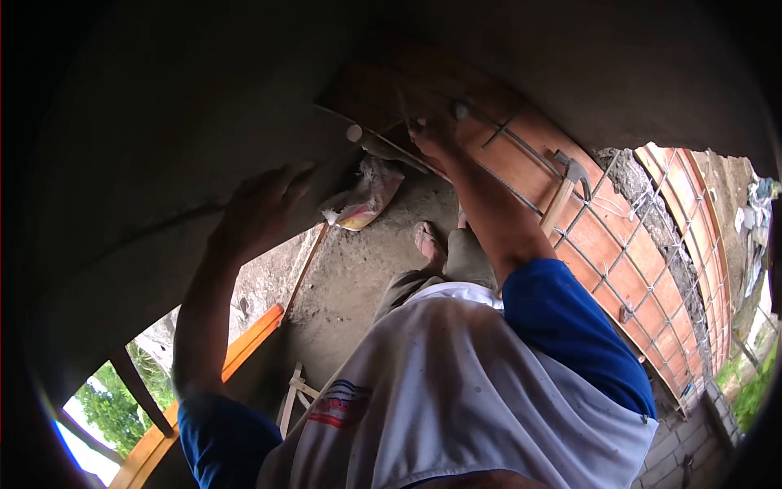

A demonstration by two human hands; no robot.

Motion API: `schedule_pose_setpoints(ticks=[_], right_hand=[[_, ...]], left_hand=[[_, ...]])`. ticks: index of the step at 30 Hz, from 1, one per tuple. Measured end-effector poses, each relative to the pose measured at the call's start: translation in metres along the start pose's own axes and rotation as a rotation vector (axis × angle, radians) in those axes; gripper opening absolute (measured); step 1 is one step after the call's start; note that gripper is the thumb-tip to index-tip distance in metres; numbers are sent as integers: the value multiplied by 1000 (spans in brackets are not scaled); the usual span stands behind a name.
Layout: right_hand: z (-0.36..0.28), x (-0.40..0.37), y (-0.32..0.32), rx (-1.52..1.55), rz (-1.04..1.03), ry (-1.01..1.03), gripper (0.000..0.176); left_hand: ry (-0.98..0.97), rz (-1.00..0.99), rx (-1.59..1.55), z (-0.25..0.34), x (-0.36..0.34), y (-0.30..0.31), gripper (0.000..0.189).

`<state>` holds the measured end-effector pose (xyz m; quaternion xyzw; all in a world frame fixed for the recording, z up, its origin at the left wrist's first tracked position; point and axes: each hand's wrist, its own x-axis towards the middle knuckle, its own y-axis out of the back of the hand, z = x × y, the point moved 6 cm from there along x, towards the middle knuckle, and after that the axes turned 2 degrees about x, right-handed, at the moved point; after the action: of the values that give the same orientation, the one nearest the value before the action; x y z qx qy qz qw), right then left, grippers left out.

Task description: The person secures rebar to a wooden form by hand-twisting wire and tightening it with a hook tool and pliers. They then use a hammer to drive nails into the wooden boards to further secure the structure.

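My left hand [262, 200] is raised at the left with its fingers stretched out, apparently against a dark overhead surface [163, 147]; contact is hard to make out in the shadow. Over the reddish-brown plywood panel [521, 167], my right hand [434, 137] has its fingers curled. Whatever they hold, if anything, is lost in the dark. Steel reinforcing bars [521, 145] run close to that hand. A claw hammer [564, 189] with a wooden handle rests on the bar grid, near my right forearm.
A torn sack [366, 196] lies on the dirt floor [342, 261] by my feet. An orange-brown wooden beam [252, 338] crosses the lower left, near a small wooden frame [296, 395]. Tied bar mesh [643, 281] extends right, with concrete blocks [680, 444] below.
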<state>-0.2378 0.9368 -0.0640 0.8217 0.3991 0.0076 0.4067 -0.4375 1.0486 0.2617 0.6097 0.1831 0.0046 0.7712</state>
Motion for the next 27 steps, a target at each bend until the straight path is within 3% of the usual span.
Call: schedule_pose_setpoints(ticks=[3,6,12,18,21,27], right_hand=[[-15,-15,2,-47,11,-50,35],[-18,-22,7,-15,-49,-85,35],[-18,-24,6,-4,52,4,30],[-23,-28,10,0,59,-38,31],[-23,-28,11,17,73,-69,31],[-23,-30,13,9,131,-62,31]], left_hand=[[-4,-264,157,-1,31,-14,22],[-238,-118,264,-1,43,-17,22],[-333,-103,413,7,63,-12,21],[-311,-145,644,33,66,-10,22],[-186,-156,693,53,54,-30,19],[-91,-310,369,40,66,-32,26]])
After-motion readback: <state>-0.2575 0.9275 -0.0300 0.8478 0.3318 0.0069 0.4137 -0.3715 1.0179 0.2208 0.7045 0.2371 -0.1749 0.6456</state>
